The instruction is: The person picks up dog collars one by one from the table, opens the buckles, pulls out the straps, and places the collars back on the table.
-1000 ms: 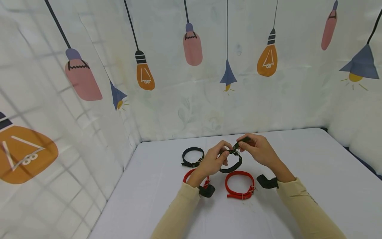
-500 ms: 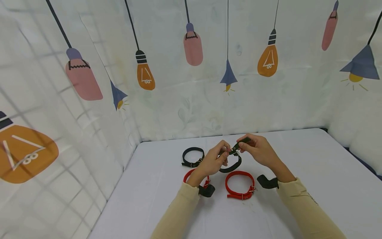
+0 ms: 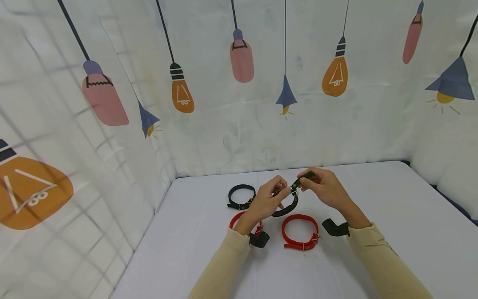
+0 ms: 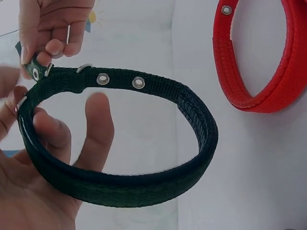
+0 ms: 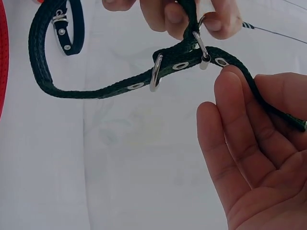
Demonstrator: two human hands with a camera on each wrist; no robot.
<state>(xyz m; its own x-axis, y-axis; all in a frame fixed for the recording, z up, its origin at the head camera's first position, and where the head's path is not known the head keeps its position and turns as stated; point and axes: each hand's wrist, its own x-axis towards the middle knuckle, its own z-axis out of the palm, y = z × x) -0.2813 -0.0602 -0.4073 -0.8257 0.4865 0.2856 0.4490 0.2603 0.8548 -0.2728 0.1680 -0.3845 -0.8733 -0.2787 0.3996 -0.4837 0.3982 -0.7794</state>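
A dark green dog collar [image 3: 286, 211] is held up between both hands above the table, its band forming a loop. My left hand [image 3: 269, 197] pinches it by the buckle; the left wrist view shows the loop [image 4: 134, 189] hanging around some of those fingers. With thumb and fingers, my right hand [image 3: 324, 187] grips the strap's free end. Metal eyelets and a D-ring [image 5: 156, 73] show in the right wrist view, where the strap passes through the buckle frame [image 5: 201, 46]. The other fingers of the right hand [image 5: 259, 148] extend below the strap.
Another dark collar [image 3: 242, 206] lies buckled at the back left. One red collar [image 3: 298, 242] lies in front of the hands; a second red collar [image 3: 235, 218] is partly hidden under the left forearm. Behind the white table [image 3: 179, 249] stands a lamp-printed curtain [image 3: 261, 137].
The left hand has shifted its thumb and fingers slightly at the buckle, and the loop has swung a little to the left. The right hand keeps its grip on the strap end.
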